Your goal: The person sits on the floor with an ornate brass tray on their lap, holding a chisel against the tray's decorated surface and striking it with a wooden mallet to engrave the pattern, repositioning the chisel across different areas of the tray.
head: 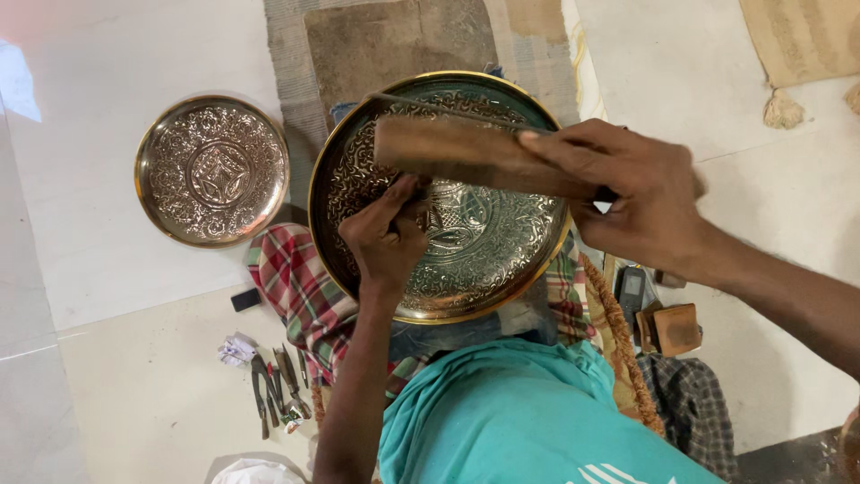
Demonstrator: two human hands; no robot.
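Looking down from the head camera, we've got a large round engraved brass plate with a golden rim (466, 260) propped on the person's lap, over a red-and-green checked cloth (291, 287). Our left hand (387, 235) sits on the plate's face with its fingers (403, 193) bunched tight together, pinching what looks like a thin tool against the metal, though we can't make the tool out clearly. Our right hand (640, 202) is wrapped around one end of a long brown wooden block (466, 154), fingers curled shut on it, and the block hangs across the upper part of the plate, just above the left hand. Off to the left on the pale floor (116, 296) lies a smaller round embossed metal plate (212, 170), well apart from the big one. Near the left elbow there's a little cluster of slim metal hand tools (278, 387) beside a crumpled scrap of white paper (236, 350).
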